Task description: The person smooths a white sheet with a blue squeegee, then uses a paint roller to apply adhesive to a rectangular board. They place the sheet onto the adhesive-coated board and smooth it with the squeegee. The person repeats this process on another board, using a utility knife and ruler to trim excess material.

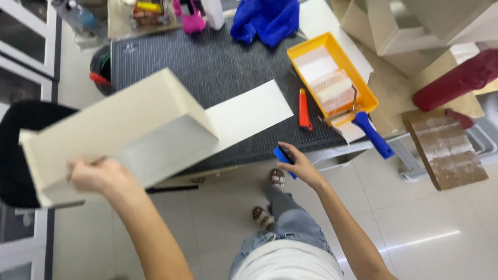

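My left hand (96,175) grips the near edge of a large cream box-shaped piece (116,132), held up in the air above the left end of the dark cutting mat (218,67). My right hand (298,163) is closed on a small blue tool (282,157) at the table's front edge. A cream sheet (251,115) lies flat on the mat just past the box. A red utility knife (304,109) rests on the mat to the right of the sheet.
A yellow paint tray (358,83) with a roller and its blue handle (373,135) sits at the table's right end. A blue cloth (264,21) lies at the back. A black chair (21,150) stands left. A dusty board (446,148) and a red bag (456,80) lie right.
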